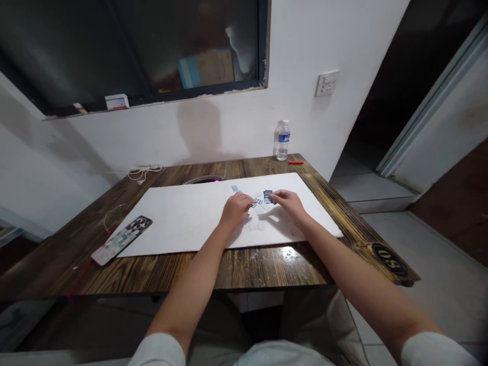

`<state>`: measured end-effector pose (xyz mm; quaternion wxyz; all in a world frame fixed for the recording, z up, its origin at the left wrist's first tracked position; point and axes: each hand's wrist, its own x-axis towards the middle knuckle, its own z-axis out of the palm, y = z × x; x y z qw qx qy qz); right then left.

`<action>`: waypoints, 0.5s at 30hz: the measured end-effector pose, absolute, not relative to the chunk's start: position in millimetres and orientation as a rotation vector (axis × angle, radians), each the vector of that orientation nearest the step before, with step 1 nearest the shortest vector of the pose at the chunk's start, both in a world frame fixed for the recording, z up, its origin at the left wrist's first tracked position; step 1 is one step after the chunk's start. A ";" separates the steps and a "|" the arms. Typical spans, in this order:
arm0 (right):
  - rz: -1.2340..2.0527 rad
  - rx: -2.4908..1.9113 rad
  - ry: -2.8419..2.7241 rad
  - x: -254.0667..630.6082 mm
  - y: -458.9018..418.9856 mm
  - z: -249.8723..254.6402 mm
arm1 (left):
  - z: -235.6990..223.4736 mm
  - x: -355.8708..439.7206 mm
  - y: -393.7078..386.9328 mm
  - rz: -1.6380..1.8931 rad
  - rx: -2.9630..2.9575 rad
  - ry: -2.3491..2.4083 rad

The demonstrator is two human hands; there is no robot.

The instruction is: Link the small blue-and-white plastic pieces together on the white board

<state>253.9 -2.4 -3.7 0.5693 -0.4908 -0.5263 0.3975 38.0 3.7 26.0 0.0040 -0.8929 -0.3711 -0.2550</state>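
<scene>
My right hand (288,202) pinches a small flat blue-and-white striped piece (268,196) between thumb and fingertips, just above the white board (179,216). To its left, my left hand (236,207) reaches down to the board with its fingers bent together. At its fingertips lie small blue-and-white pieces (258,202) with thin dark lines sticking out. Whether the left fingers grip one of them is hidden. Another striped blue piece (235,188) lies just beyond the left hand. Faint marks show on the board between my wrists.
A phone in a patterned case (124,239) overlaps the board's left edge. A water bottle (282,141) and a red stick-like object (296,162) are at the back right of the wooden table (274,267). A white cable (144,173) lies at the back left.
</scene>
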 end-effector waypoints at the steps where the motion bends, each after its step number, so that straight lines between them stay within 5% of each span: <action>1: 0.927 -1.156 -1.226 255.4 -1.5 -3.9 | 27.5 34.0 5.1 -0.726 -2.811 -1.208; 7: 0.921 -1.188 -1.222 258.5 0.2 -3.8 | 33.2 15.9 7.5 -0.298 -2.925 -1.193; 15: 0.922 -1.197 -1.204 258.6 1.0 -4.6 | 39.4 18.0 3.7 -0.148 -3.008 -1.148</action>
